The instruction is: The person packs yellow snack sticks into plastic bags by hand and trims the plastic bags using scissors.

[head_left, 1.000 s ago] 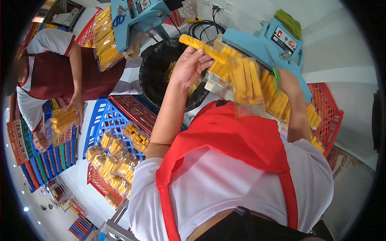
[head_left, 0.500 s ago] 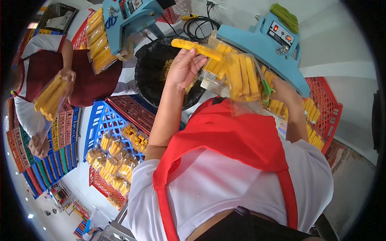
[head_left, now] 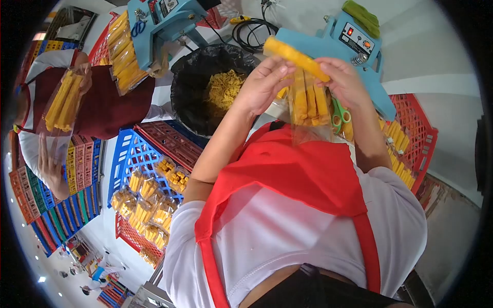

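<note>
A long yellow snack stick (head_left: pixel 298 57) is raised in front of me, tilted down to the right. My left hand (head_left: pixel 268 84) is closed on it from below left, the thumb and fingers bent. My right hand (head_left: pixel 345 81) grips its right end, thumb on the stick. Just below lies a clear plastic bag (head_left: pixel 310 105) with several similar sticks inside, its loose end towards my apron. Green-handled scissors (head_left: pixel 340 117) lie beside the bag, below my right hand.
A blue heat sealer (head_left: pixel 354 43) stands behind my hands. To the left is a black-lined bin (head_left: pixel 187 77) with yellow scraps. Red crate (head_left: pixel 423 136) at right; blue crate (head_left: pixel 120 154) at lower left, near bagged sticks. A co-worker (head_left: pixel 102 100) holds a filled bag (head_left: pixel 64 102).
My right hand has risen from beside the scissors to the stick's right end. My left hand has moved right with the stick. The co-worker's bag is turned more upright.
</note>
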Demonstrator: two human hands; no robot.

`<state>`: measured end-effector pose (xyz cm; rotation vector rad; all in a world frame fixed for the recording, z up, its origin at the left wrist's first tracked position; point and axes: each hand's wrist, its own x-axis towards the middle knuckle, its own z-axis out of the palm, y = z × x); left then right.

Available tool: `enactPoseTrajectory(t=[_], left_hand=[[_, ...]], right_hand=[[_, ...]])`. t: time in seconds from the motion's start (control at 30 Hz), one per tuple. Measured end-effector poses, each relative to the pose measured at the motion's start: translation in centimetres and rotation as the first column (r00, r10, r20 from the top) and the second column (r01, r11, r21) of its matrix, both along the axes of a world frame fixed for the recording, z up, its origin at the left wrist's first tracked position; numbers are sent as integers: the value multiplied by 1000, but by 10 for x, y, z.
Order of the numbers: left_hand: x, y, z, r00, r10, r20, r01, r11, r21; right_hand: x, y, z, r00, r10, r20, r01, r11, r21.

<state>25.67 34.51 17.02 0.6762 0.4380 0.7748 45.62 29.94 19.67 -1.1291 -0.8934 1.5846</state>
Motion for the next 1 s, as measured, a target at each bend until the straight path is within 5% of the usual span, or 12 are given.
enactPoseTrajectory(t=[0.07,0.13,0.17,0.23,0.27,0.33,0.4,0.5,0.67,0.77,0.87,1.0], left_hand=[[-4,-5,-18,991,55,-122,-52,998,27],[-10,-11,-47,895,48,-443,-152,967,-203],[-11,-15,-59,896,47,-441,-150,968,-202],[-12,-21,-70,941,-242,-237,116,888,-446],[-9,-23,-69,942,-238,-236,113,888,-446],[4,-24,-59,904,-427,10,377,788,-486],[10,-26,-57,912,-404,76,394,803,-447],[5,-25,-42,944,-296,149,331,849,-413],[-2,-1,-20,954,-120,276,179,963,-200],[-21,16,11,769,94,633,81,967,-243],[-48,27,38,663,205,720,-32,969,-246],[-94,43,53,539,213,815,-195,973,-126]], right_hand=[[13,-5,-5,995,-101,-25,101,995,-3],[29,-12,-26,935,-355,24,355,935,15],[31,-17,-39,934,-356,25,356,934,16],[33,-24,-69,863,-499,-77,494,866,-80],[29,-27,-82,865,-496,-76,491,868,-80],[11,-25,-88,873,-488,4,488,872,-31],[-5,-22,-76,885,-466,-9,466,884,18],[-14,-9,-67,869,-488,-85,493,869,41],[-52,31,15,947,-309,82,287,934,212],[-82,63,44,976,-130,-177,186,919,349],[-95,68,83,963,-146,-225,240,844,480],[-62,54,98,979,32,-201,106,763,637]])
